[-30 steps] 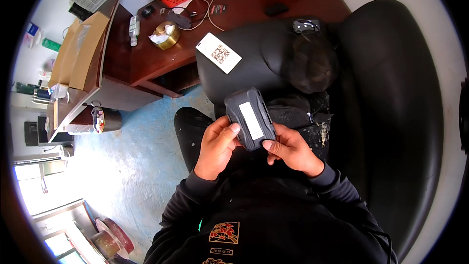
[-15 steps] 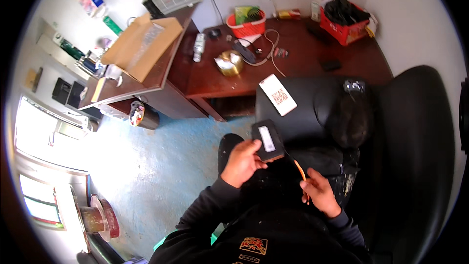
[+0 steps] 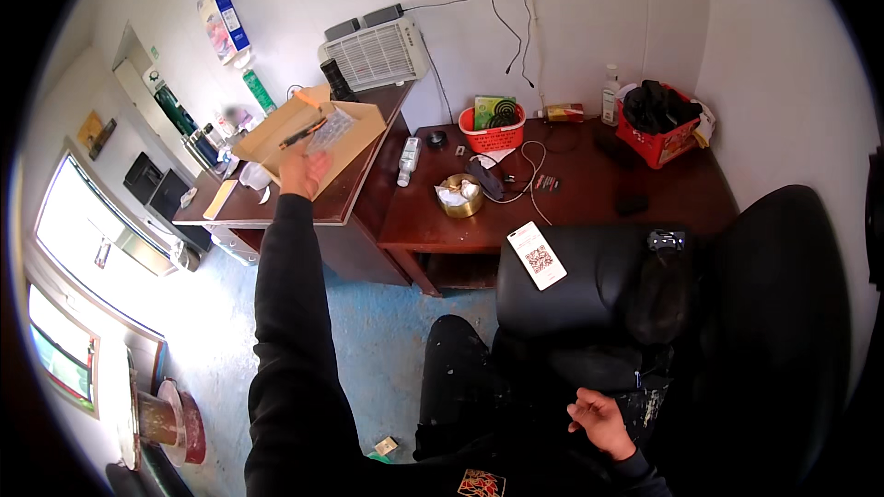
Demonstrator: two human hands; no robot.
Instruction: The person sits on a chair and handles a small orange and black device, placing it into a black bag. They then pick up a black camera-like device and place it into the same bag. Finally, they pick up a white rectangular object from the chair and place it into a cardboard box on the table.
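My left hand (image 3: pixel 304 173) is stretched far out to the left over an open cardboard box (image 3: pixel 354 149), its fingers spread. Just beyond the fingertips is the thin dark edge of a black flat case (image 3: pixel 302 133) with some orange on it; whether the fingers still touch it I cannot tell. An orange strip (image 3: pixel 309 98) shows behind the case, by the box's far side. Clear bubble wrap (image 3: pixel 333 129) lies inside the box. Over my lap, my right hand (image 3: pixel 603 425) is loosely curled and empty, near a black bag (image 3: pixel 594 368).
A phone (image 3: pixel 537 256) lies on the black seat (image 3: pixel 589 258). The dark red desk (image 3: pixel 414 221) carries a brass bowl (image 3: pixel 459 195), a red basket (image 3: pixel 493 136), cables and a bottle (image 3: pixel 409 161). A heater (image 3: pixel 378 53) stands behind the box; a red crate (image 3: pixel 656 138) sits far right.
My left hand has swung from my lap up and left to the cardboard box, taking the black case there. The orange strip has left my right hand, which stays over my lap.
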